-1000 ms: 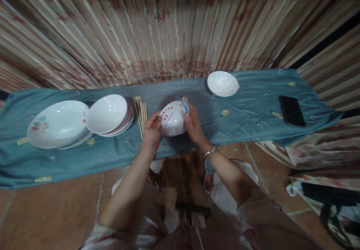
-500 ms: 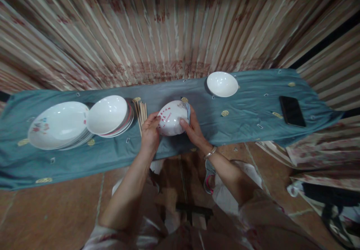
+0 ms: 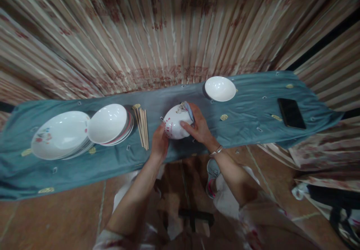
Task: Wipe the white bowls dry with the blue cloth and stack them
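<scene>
A white bowl (image 3: 176, 124) with red and floral marks is held tilted over the middle of the table, its patterned outside turned toward me. My left hand (image 3: 160, 139) grips its left edge, with the thumb on the near side. Around its right rim my right hand (image 3: 199, 124) is closed, the thumb pressing the outer wall. Between the right fingers and the rim shows a strip of blue-grey cloth (image 3: 189, 110). The bowl's inside is hidden. Just left of my left hand lie several wooden chopsticks (image 3: 143, 128).
Stacked white bowls (image 3: 108, 124) and large oval plates (image 3: 60, 133) stand at the left on the blue tablecloth (image 3: 112, 167). A single white bowl (image 3: 221, 89) sits at the back right, and a black phone (image 3: 291, 113) lies farther right. Pleated curtains (image 3: 168, 36) hang behind the table.
The held bowl has turned and shifted slightly right, showing more of its floral pattern. My left hand has moved right with it, uncovering the chopsticks' near ends. The view has tilted a little.
</scene>
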{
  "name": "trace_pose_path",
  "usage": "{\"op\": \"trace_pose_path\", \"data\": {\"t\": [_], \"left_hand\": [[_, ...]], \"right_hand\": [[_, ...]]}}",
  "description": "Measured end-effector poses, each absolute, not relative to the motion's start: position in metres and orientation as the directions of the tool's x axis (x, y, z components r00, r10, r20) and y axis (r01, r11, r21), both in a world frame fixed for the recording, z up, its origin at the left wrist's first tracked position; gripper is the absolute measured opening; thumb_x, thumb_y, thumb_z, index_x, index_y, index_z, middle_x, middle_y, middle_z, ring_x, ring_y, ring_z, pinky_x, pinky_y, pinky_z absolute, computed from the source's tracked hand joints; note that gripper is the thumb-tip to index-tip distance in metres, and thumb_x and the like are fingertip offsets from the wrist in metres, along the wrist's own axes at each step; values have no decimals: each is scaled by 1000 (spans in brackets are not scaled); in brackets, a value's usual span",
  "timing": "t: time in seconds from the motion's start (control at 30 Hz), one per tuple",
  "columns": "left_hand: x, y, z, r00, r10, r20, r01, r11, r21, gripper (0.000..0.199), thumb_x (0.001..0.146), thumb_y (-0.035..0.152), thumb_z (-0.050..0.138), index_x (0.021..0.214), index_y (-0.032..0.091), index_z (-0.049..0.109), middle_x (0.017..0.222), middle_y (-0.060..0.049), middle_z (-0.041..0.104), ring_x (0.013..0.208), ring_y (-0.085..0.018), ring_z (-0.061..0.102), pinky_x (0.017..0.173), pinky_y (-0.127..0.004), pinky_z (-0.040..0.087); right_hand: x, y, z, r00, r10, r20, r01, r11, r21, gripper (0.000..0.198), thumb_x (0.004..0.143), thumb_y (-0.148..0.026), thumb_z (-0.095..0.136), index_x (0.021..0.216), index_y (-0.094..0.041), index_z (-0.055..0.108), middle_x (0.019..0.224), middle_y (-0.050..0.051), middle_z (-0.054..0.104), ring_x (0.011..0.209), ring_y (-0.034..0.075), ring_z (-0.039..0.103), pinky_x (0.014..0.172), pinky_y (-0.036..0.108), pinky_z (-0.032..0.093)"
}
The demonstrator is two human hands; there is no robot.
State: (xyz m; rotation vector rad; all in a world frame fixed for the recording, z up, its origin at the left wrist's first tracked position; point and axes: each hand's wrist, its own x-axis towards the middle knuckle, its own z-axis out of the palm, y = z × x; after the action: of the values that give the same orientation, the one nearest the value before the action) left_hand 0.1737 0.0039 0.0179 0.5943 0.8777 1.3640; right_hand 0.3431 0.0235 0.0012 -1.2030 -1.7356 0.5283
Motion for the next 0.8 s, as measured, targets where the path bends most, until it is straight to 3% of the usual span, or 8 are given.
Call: {"op": "trace_pose_path", "data": {"t": [0.17, 0.37, 0.63, 0.8], "left_hand": [[171, 7, 4, -55, 978, -200, -460, 153, 875, 32, 82, 47, 74, 97, 19, 76, 106, -10, 78, 111, -27, 71, 103, -42, 53], [156, 13, 2, -129, 988, -81, -334, 34, 942, 39, 79, 51, 78, 105, 22, 77, 112, -6, 77, 109, -22, 69, 103, -36, 50], [152, 13, 20, -131, 988, -83, -324, 37, 945, 41, 74, 53, 81, 98, 20, 77, 94, -3, 77, 88, -19, 69, 84, -29, 53], [150, 9, 26, -68, 987, -146, -433, 102, 895, 30, 74, 47, 83, 84, 20, 74, 79, 0, 73, 69, -13, 62, 68, -24, 50]], "right_hand": [[347, 27, 5, -129, 874, 468, 576, 450, -682, 85, 89, -62, 64, 157, -18, 37, 157, 19, 46, 149, 34, 42, 127, 56, 34], [343, 25, 9, -200, 847, 492, 630, 496, -597, 89, 89, -61, 64, 160, -18, 32, 161, 20, 39, 151, 35, 39, 126, 56, 35], [326, 14, 17, -303, 793, 528, 641, 579, -503, 81, 91, -55, 61, 159, -19, 35, 164, 19, 37, 154, 37, 33, 125, 63, 30], [323, 13, 20, -311, 801, 511, 598, 583, -550, 71, 95, -55, 57, 157, -25, 40, 164, 15, 39, 155, 36, 33, 126, 63, 29]]}}
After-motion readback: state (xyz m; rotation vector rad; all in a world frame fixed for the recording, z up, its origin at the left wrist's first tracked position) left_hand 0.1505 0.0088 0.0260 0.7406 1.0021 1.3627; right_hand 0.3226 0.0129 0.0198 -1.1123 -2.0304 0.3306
